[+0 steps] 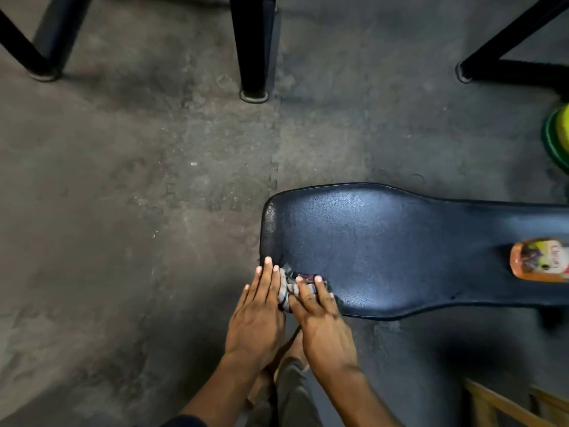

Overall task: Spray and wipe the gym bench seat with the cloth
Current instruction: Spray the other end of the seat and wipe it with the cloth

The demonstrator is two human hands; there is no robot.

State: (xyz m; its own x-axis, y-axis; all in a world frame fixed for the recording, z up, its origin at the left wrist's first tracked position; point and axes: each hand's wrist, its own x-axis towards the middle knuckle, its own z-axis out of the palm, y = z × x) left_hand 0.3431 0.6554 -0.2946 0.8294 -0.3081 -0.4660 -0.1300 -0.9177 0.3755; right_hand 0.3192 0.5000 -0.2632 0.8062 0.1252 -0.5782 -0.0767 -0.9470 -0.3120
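While both flat hands (289,315) press cloth (288,288) at seat (385,245) corner, rest bare.

One head-worn wide-angle view; looks steeply down, close above the bench seat (385,251); rubber floor (123,211) beyond.

The person's left hand (257,318) and right hand (323,326) are bare, with no rings or watch. A dark sleeve edge (184,422) shows on the left arm; olive-grey trousers (294,392) cover one leg.
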